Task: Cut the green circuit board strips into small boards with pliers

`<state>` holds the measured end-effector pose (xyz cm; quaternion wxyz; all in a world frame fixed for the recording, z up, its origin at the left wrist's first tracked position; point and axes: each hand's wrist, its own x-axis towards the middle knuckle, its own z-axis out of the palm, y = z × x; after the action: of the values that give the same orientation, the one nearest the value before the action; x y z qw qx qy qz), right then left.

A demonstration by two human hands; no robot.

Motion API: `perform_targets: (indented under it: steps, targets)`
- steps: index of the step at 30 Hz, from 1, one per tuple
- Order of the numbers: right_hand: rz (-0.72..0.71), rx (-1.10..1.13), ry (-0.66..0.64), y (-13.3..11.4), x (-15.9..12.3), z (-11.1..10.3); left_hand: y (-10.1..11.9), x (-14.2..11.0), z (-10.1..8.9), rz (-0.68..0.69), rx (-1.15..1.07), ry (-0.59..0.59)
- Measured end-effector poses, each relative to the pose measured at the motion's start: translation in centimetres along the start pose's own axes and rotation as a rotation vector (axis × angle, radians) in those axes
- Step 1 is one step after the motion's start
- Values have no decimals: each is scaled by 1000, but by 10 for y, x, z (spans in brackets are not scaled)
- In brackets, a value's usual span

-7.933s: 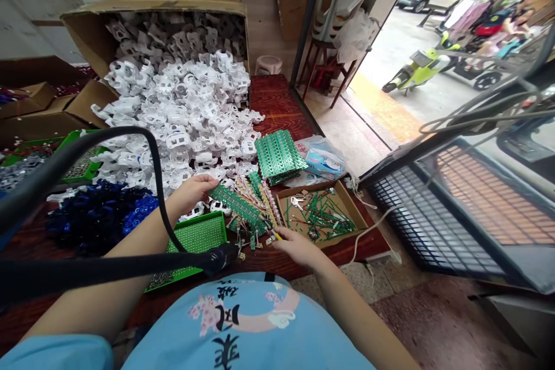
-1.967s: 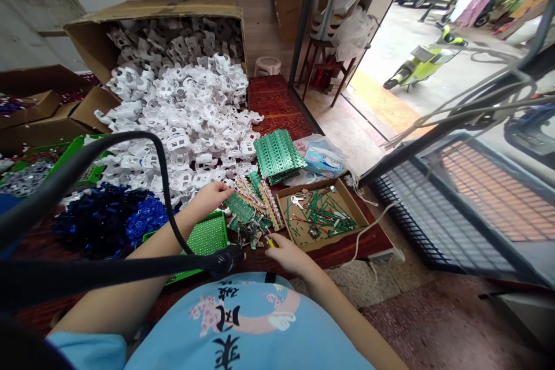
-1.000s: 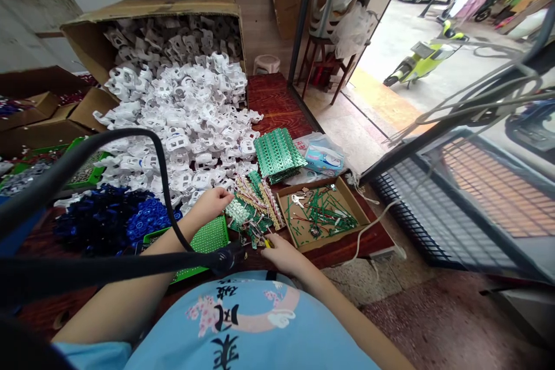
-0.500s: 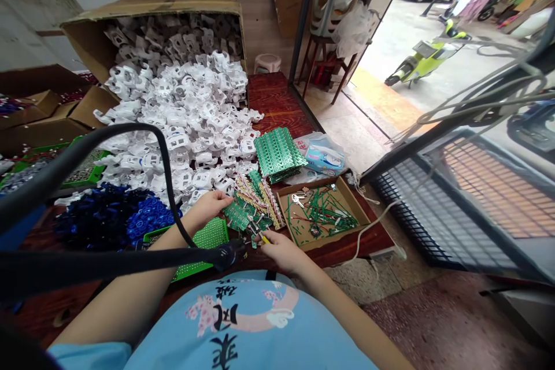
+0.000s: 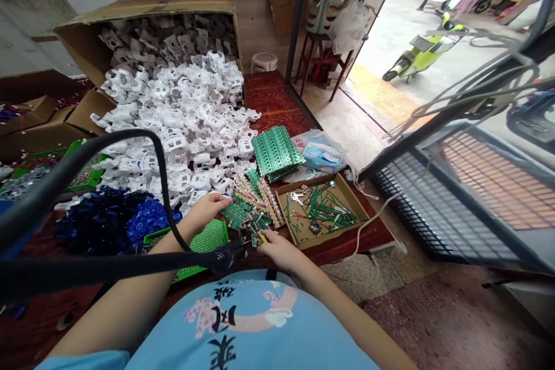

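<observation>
My left hand [image 5: 207, 209] is closed in a pinch at the left edge of a green circuit board [image 5: 235, 214]. In my right hand [image 5: 276, 247] is a yellow-handled tool [image 5: 263, 237]; its working end is hard to make out among the small parts. Between my hands lie loose circuit boards [image 5: 260, 221] and small metal-looking pieces. Just beyond them rest cream-coloured strips of parts [image 5: 269, 202]. A stack of green circuit board panels [image 5: 277, 152] sits behind these.
A shallow cardboard tray [image 5: 363, 217] at right contains wires and keys. White plastic shells [image 5: 177, 121] spill from a large carton [image 5: 143, 7]. Blue parts [image 5: 150, 219] and a green basket [image 5: 210, 241] are at left. A black bracket [image 5: 160, 156] crosses the near view.
The yellow-handled tool has turned or drawn back in my right hand, so less of its metal end shows. My left hand stays at the board. The view has shifted slightly.
</observation>
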<state>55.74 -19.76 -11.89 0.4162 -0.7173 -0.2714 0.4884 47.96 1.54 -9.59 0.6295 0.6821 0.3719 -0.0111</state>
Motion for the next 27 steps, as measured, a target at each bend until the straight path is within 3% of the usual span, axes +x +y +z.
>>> perform_targets:
  steps: [6, 11, 15, 17, 20, 27]
  targets:
    - [41, 149, -45, 3, 2, 5, 7, -5, 10, -41, -90, -45]
    - [-48, -114, 32, 0, -1, 1, 6, -6, 13, -11, 45, -32]
    - [6, -294, 48, 4, 1, 2, 4, -4, 18, 84, 357, 2]
    - [36, -355, 62, 5, 1, 3, 3, -2, 17, 80, 399, 22]
    - [52, -346, 68, 1, 0, 3, 3, 0, 10, 37, 245, 23]
    - [2, 10, -51, -12, -1, 5, 4, -8, 4, -113, -130, -52]
